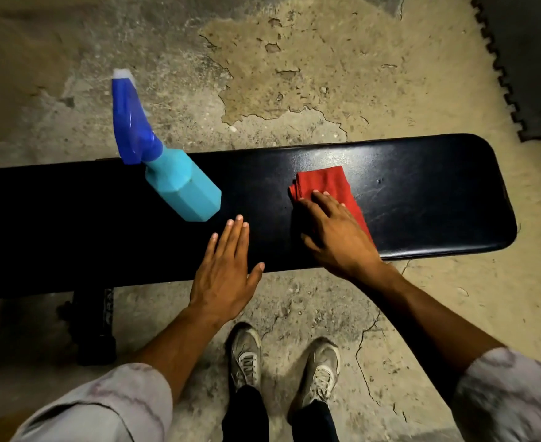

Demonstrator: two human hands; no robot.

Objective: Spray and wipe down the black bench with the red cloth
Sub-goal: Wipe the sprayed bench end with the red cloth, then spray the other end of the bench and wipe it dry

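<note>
A long black padded bench (422, 199) runs across the view, its rounded end at the right. A folded red cloth (329, 183) lies on the bench right of centre. My right hand (336, 234) lies flat on the cloth's near part, fingers spread over it. A spray bottle (179, 183) with a teal body and blue trigger head stands on the bench left of centre. My left hand (227, 275) hovers open over the bench's near edge, just in front of the bottle, holding nothing.
The floor is cracked, patchy concrete. A black interlocking floor mat (533, 65) covers the far right corner. The bench's dark leg and base (93, 327) stand at the lower left. My two grey sneakers (281, 362) are planted in front of the bench.
</note>
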